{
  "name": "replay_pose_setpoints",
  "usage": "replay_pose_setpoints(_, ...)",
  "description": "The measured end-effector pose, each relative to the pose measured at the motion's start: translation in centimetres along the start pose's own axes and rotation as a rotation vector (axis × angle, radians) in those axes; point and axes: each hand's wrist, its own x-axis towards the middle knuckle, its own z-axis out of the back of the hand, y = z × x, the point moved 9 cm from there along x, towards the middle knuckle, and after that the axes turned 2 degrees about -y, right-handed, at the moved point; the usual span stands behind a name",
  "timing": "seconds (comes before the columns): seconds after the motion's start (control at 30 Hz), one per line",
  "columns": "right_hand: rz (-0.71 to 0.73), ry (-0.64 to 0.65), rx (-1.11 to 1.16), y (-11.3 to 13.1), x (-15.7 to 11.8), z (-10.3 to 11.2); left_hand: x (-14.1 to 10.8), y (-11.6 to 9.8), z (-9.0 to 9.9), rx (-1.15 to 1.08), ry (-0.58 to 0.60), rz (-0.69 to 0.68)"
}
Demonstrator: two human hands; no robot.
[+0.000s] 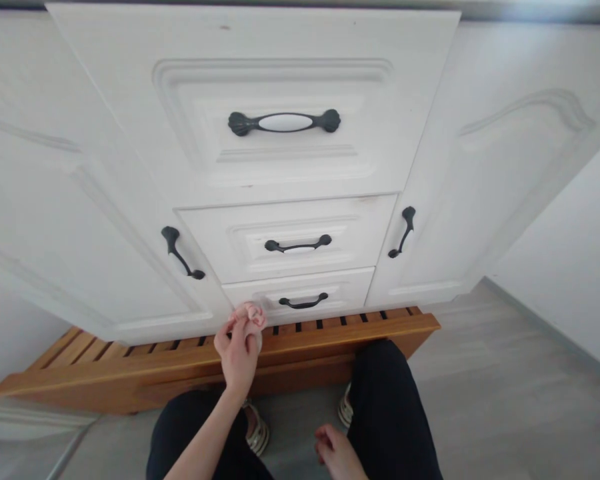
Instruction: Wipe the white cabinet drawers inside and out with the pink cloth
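My left hand is closed on a crumpled, pale pink cloth. The cloth is bunched against the lower left of the bottom drawer, just above a slatted wooden ledge. A dark handle on that drawer lies a little to the right of the cloth. Low in the view, between my knees, my right hand hangs with its fingers curled in. I see nothing in it, and it touches none of the furniture.
Above are the middle drawer and a larger top drawer, each with a dark handle. Cabinet doors flank them, the left door and the right door. The ledge's front edge runs before my knees. Grey floor extends to the right wall.
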Motion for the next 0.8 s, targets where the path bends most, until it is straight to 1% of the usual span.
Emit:
replay_pose_setpoints(0.07, -0.02, 0.023, -0.003, -0.1, 0.0, -0.3, 0.8, -0.9, 0.1, -0.036, -0.098, 0.101)
replay_pose_setpoints(0.1, -0.028, 0.033, -0.006, -0.1, 0.0, -0.5, 1.0, -1.5, -0.4, -0.046, -0.128, 0.132)
replay_pose_setpoints(0.13, -0.035, 0.043, -0.01, -0.1, 0.0, -0.7, 1.1, -2.1, -1.2, -0.051, -0.149, 0.156)
replay_pose_setpoints(0.2, -0.042, 0.055, -0.022, 0.1, 0.0, -1.0, 0.5, -3.1, -3.7, -0.05, -0.152, 0.202)
replay_pose_setpoints(0.33, -0.048, 0.05, -0.038, 0.5, -0.3, -1.0, -2.9, -4.7, -9.6, -0.051, -0.08, 0.335)
replay_pose_setpoints(0.4, -0.055, 0.044, -0.041, 0.5, -0.5, -0.9, -4.3, -5.7, -11.8, -0.065, -0.052, 0.384)
replay_pose_setpoints(0.47, -0.062, 0.045, -0.04, 0.4, -0.6, -0.8, -5.1, -6.6, -13.1, -0.072, -0.044, 0.442)
replay_pose_setpoints(0.6, -0.071, 0.074, -0.023, 0.5, -0.6, -0.9, -5.7, -8.9, -14.8, -0.096, -0.015, 0.515)
replay_pose_setpoints(0.7, -0.075, 0.084, -0.01, 1.2, -0.9, -0.8, -6.9, -11.8, -16.6, -0.156, 0.055, 0.533)
replay_pose_setpoints(0.8, -0.02, 0.069, 0.067, 3.1, -1.5, 0.1, -8.7, -15.3, -18.5, -0.237, 0.122, 0.565)
